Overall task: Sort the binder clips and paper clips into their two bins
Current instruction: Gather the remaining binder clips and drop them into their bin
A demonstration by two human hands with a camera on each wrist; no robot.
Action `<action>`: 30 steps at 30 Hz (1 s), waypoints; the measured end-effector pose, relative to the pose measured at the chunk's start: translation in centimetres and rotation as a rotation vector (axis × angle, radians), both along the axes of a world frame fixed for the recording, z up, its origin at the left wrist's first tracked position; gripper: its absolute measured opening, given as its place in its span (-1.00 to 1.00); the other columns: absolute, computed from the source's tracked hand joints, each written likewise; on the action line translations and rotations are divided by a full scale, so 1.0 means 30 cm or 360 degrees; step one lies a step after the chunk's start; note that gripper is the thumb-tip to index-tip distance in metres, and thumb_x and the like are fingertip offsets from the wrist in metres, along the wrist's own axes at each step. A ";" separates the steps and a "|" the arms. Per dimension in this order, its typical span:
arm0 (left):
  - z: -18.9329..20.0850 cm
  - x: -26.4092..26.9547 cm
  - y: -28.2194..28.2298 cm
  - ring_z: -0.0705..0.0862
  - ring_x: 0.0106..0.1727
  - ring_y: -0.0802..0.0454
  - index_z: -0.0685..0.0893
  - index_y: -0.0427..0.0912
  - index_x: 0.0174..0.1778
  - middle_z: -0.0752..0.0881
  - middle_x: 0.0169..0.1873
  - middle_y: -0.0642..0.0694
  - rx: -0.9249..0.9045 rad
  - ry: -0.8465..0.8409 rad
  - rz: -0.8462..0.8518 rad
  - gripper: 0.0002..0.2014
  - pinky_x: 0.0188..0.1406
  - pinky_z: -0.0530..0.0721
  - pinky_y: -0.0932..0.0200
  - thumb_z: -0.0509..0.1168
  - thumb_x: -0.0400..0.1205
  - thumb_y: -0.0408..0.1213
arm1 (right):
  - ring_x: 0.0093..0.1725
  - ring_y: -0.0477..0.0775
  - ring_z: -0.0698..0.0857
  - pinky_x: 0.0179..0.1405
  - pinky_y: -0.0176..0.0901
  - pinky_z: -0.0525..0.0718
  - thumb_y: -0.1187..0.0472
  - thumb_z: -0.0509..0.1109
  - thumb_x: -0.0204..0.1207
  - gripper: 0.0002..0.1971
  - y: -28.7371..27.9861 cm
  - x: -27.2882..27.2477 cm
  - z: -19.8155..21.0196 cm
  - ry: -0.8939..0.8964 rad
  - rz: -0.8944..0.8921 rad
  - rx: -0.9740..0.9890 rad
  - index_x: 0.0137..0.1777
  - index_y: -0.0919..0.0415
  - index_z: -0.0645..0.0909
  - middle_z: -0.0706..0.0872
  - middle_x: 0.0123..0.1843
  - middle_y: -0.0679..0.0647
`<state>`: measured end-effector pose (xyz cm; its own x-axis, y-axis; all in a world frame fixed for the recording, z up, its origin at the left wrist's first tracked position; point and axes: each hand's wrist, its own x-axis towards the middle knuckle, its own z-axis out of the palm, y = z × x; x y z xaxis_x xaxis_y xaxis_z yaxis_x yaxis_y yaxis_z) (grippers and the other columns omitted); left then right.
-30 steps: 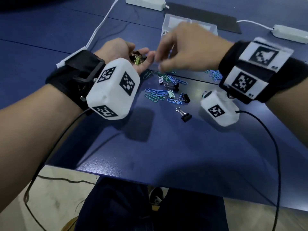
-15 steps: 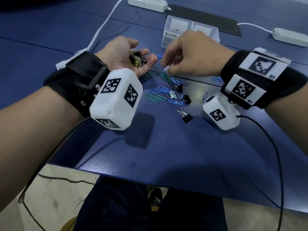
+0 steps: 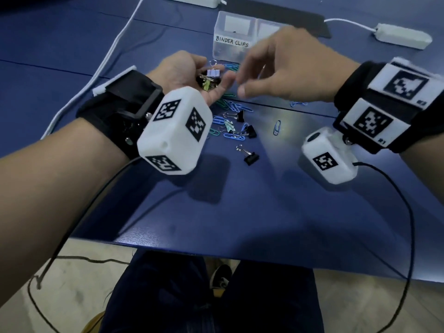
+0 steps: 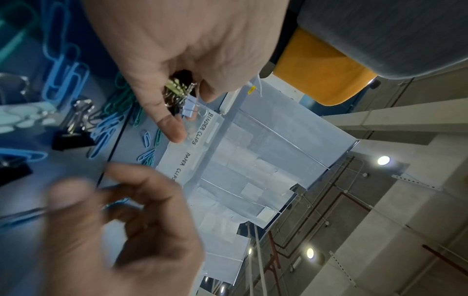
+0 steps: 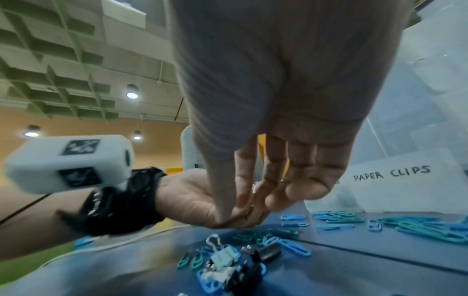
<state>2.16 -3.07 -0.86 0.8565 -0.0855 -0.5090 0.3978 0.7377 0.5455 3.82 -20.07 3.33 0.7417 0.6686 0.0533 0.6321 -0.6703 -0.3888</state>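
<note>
Cupped left hand [image 3: 185, 73] cradles gathered binder clips [image 3: 209, 79]

Right hand [image 3: 286, 66] hovers just right of that palm, fingers loosely bent, nothing visibly pinched; loose paper clips [image 3: 234, 107] lie beneath both hands; the bin labelled BINDER CLIPS [image 3: 231, 39] stands beyond the fingertips.

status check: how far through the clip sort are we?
Early. The binder clips bin looks nearly empty. In hand: the left hand cups a small batch of binder clips; the right hand hovers beside it, apparently empty. Left: paper clips and several black binder clips on the table.
</note>
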 end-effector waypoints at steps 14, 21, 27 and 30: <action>-0.014 0.004 -0.019 0.68 -0.26 -0.06 0.57 -0.38 -0.16 0.62 -0.18 -0.28 0.0220 -0.0016 -0.0039 -0.68 -0.43 0.78 0.21 0.02 0.77 -0.29 | -0.35 -0.30 0.66 -0.32 -0.54 0.54 0.17 0.60 0.26 -0.83 -0.043 -0.042 -0.074 0.0266 0.0173 -0.0367 -0.15 -0.04 0.76 0.74 -0.37 -0.15; 0.002 -0.016 -0.052 0.68 -0.20 -0.06 0.57 -0.35 -0.07 0.65 -0.20 -0.27 0.0201 -0.0067 -0.0131 -0.74 -0.25 0.79 0.20 0.04 0.76 -0.29 | -0.30 -0.10 0.76 -0.15 -0.29 0.68 0.13 0.60 0.29 -0.82 -0.053 0.009 0.018 0.0270 0.0021 0.0078 -0.12 0.07 0.75 0.82 -0.19 0.04; 0.010 -0.011 -0.076 0.64 -0.13 0.00 0.62 -0.34 -0.15 0.66 -0.14 -0.19 0.0027 -0.0143 -0.0216 -0.70 -0.23 0.78 0.20 0.03 0.74 -0.33 | -0.26 -0.14 0.75 -0.07 -0.23 0.69 0.04 0.57 0.30 -0.82 0.056 0.057 0.019 -0.0027 0.0000 0.0080 -0.13 0.07 0.79 0.83 -0.24 0.01; 0.010 0.008 -0.056 0.66 -0.17 -0.07 0.60 -0.39 -0.09 0.64 -0.11 -0.28 -0.0075 -0.0062 -0.0164 -0.73 -0.18 0.76 0.19 0.05 0.74 -0.34 | -0.26 -0.23 0.74 -0.23 -0.45 0.62 -0.04 0.53 0.37 -0.80 0.064 0.074 0.010 -0.0105 -0.0057 0.0171 -0.13 0.05 0.81 0.81 -0.29 -0.07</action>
<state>2.40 -4.76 -0.55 0.8609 -0.1973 -0.4689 0.4521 0.7192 0.5275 6.03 -18.16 3.62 0.7577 0.6294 0.1726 0.6349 -0.6497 -0.4181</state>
